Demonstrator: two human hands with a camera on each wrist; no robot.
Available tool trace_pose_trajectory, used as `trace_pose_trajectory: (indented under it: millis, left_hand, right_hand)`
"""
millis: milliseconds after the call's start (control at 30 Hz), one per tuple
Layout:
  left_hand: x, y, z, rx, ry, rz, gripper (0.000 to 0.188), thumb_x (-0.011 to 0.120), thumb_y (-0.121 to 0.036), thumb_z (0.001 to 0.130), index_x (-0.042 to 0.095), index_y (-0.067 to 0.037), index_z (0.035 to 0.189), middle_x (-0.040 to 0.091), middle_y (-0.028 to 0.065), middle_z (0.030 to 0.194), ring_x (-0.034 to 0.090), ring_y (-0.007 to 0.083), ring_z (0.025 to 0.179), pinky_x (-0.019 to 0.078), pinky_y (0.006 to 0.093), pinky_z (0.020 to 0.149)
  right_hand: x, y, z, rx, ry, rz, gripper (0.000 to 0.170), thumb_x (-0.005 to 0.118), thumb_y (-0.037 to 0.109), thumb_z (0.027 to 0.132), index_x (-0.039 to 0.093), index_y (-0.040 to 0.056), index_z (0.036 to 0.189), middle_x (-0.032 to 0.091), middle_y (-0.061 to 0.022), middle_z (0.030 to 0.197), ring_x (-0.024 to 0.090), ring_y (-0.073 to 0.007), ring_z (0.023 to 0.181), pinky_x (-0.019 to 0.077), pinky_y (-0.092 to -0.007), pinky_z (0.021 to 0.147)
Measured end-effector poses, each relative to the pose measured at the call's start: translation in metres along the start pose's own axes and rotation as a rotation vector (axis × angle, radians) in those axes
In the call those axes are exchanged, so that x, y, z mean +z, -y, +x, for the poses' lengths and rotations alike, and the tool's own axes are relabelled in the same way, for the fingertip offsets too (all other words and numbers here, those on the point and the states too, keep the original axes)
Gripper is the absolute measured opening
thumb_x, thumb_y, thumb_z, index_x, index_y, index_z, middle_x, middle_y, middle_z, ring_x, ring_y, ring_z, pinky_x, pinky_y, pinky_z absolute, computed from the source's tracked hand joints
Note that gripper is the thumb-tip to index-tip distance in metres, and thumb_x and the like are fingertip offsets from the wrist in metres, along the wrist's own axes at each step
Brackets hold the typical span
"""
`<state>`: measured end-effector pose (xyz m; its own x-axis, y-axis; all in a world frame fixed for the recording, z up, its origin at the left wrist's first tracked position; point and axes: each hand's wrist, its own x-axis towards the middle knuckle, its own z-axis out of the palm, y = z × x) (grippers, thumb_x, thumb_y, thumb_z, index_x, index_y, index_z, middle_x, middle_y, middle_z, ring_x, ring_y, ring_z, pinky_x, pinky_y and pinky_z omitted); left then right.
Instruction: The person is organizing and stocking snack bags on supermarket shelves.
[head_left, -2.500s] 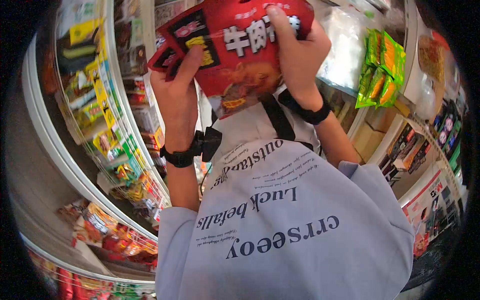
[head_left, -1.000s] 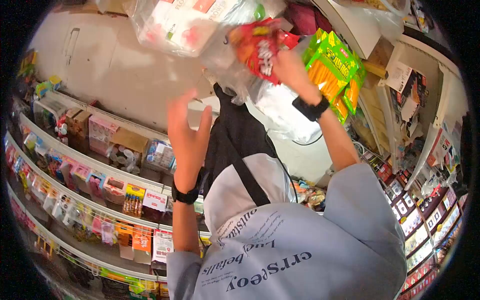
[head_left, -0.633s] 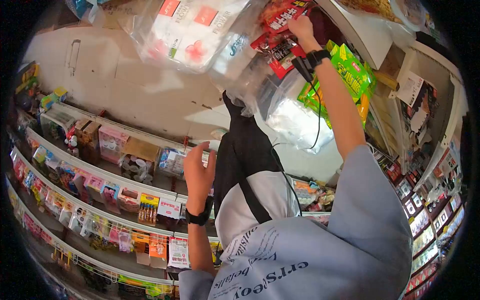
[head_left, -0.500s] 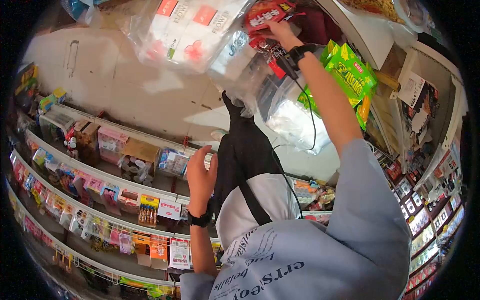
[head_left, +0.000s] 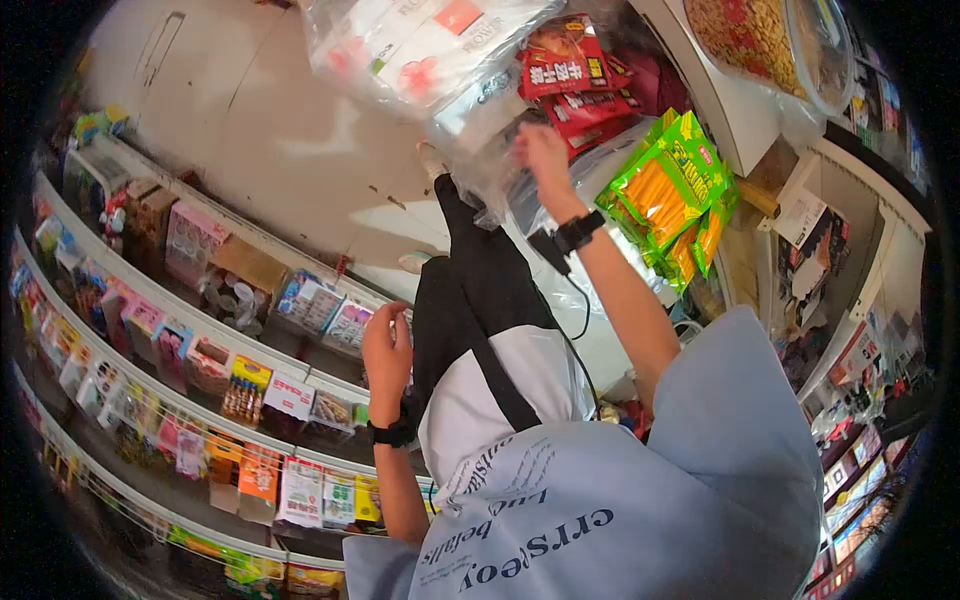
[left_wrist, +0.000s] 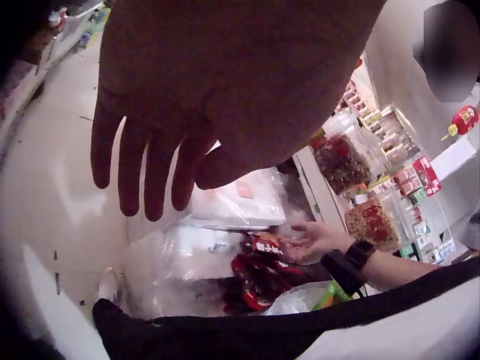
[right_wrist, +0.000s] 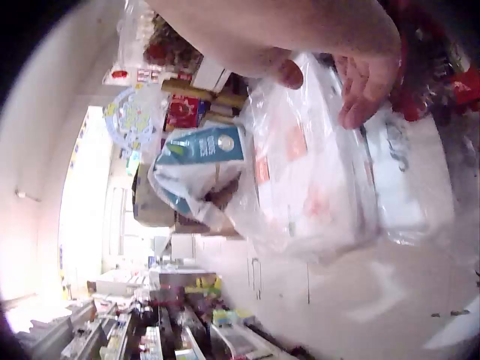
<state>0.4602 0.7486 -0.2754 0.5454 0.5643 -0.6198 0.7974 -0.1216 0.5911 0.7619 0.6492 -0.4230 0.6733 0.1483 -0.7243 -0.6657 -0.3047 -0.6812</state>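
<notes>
Head view: hands apart. Left hand [head_left: 387,352] idle, fingers relaxed, holding nothing. Right hand [head_left: 545,162] at its 1 o'clock, fingers loose, no grip; can't tell contact. From right hand: green bags [head_left: 662,195] 4 o'clock, red bags [head_left: 563,68] 1, tissue pack [head_left: 415,45] 11. Only right wrist view shows teal-and-white bag [right_wrist: 199,148], tissue pack's 9 o'clock.
</notes>
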Motion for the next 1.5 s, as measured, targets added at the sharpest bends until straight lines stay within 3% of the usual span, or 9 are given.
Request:
trace_pose_trajectory:
  millis: [233,433,500,633,700,1033,1200,1333,1500]
  left_hand:
    - [0.025,0.038,-0.051,-0.079,-0.088,-0.048,0.016,0.049,-0.008,0.091,0.06,0.0,0.098,0.065,0.0182,0.093,0.061,0.037,0.087,0.0471,0.04,0.075]
    - [0.063,0.088,-0.107,-0.063,-0.26,-0.175,0.015,0.049,-0.009,0.09,0.06,-0.003,0.099,0.065,0.0177,0.084,0.063,0.0357,0.082,0.0483,0.0415,0.071]
    - [0.066,0.093,-0.134,-0.202,-0.107,-0.178,0.016,0.05,-0.012,0.089,0.06,-0.007,0.101,0.064,0.0177,0.075,0.063,0.0366,0.074,0.0479,0.0448,0.066]
    - [0.096,0.129,-0.202,-0.135,-0.34,-0.074,0.016,0.051,-0.013,0.086,0.06,-0.009,0.099,0.062,0.019,0.07,0.061,0.0401,0.069,0.0467,0.0492,0.063]
    - [0.099,0.138,-0.243,-0.243,-0.381,-0.11,0.017,0.051,-0.013,0.085,0.061,-0.009,0.099,0.063,0.0201,0.072,0.061,0.0403,0.073,0.0461,0.0507,0.065]
    - [0.191,0.187,-0.398,-0.609,-0.965,-0.533,0.019,0.048,-0.012,0.088,0.061,-0.011,0.101,0.063,0.0187,0.073,0.062,0.0375,0.073,0.0469,0.0472,0.066]
    - [0.193,0.158,-0.438,-0.668,-1.361,-0.628,0.02,0.049,-0.001,0.085,0.061,-0.007,0.1,0.066,0.0106,0.084,0.064,0.0284,0.079,0.0499,0.0386,0.07]
    - [0.185,0.135,-0.472,-0.698,-1.6,-0.486,0.018,0.052,0.0,0.083,0.06,-0.005,0.097,0.064,0.0136,0.088,0.061,0.0327,0.088,0.048,0.0406,0.078]
    - [0.158,0.106,-0.525,-0.822,-1.913,-0.178,0.022,0.052,0.006,0.08,0.061,-0.003,0.099,0.063,0.0141,0.099,0.057,0.0329,0.096,0.0445,0.0414,0.087]
  right_hand:
    - [0.01,-0.048,-0.089,0.157,0.48,-0.398,0.034,0.054,0.031,0.093,0.061,0.0037,0.073,0.058,-0.0034,0.059,0.057,-0.0128,0.05,0.0432,-0.0245,0.046]
    - [-0.02,-0.088,-0.117,-0.278,0.43,-0.843,0.056,0.052,0.05,0.09,0.063,0.0021,0.064,0.057,-0.0089,0.054,0.058,-0.0191,0.053,0.0431,-0.0363,0.055]
    - [-0.035,-0.102,-0.117,-0.326,0.442,-0.886,0.057,0.052,0.05,0.091,0.062,0.0009,0.063,0.056,-0.0092,0.054,0.055,-0.0194,0.054,0.0418,-0.0363,0.055]
    - [-0.052,-0.116,-0.14,-0.55,0.498,-0.893,0.053,0.055,0.043,0.091,0.055,0.0004,0.059,0.048,-0.0047,0.05,0.044,-0.0146,0.051,0.0374,-0.0337,0.052]
    - [-0.051,-0.133,-0.149,-0.397,0.521,-0.881,0.044,0.057,0.039,0.09,0.053,0.0083,0.058,0.046,0.0028,0.052,0.04,-0.0094,0.048,0.031,-0.0273,0.047]
    - [0.023,-0.19,-0.198,-0.616,1.109,-1.299,0.041,0.056,0.039,0.091,0.06,0.0058,0.067,0.047,0.0014,0.055,0.04,-0.0079,0.046,0.029,-0.0252,0.042]
    - [0.085,-0.196,-0.278,-0.88,1.426,-1.445,0.025,0.039,0.005,0.091,0.063,0.0044,0.099,0.054,-0.0025,0.061,0.047,-0.0088,0.053,0.036,-0.0251,0.048]
    - [0.128,-0.221,-0.337,-0.906,1.693,-1.36,0.025,0.045,0.002,0.087,0.061,0.0052,0.105,0.062,-0.0092,0.074,0.054,-0.0129,0.055,0.0463,-0.0275,0.053]
    - [0.139,-0.209,-0.492,-1.058,1.875,-0.947,0.015,0.055,0.004,0.087,0.061,0.0029,0.101,0.063,-0.0123,0.082,0.058,-0.0191,0.059,0.0463,-0.0314,0.057]
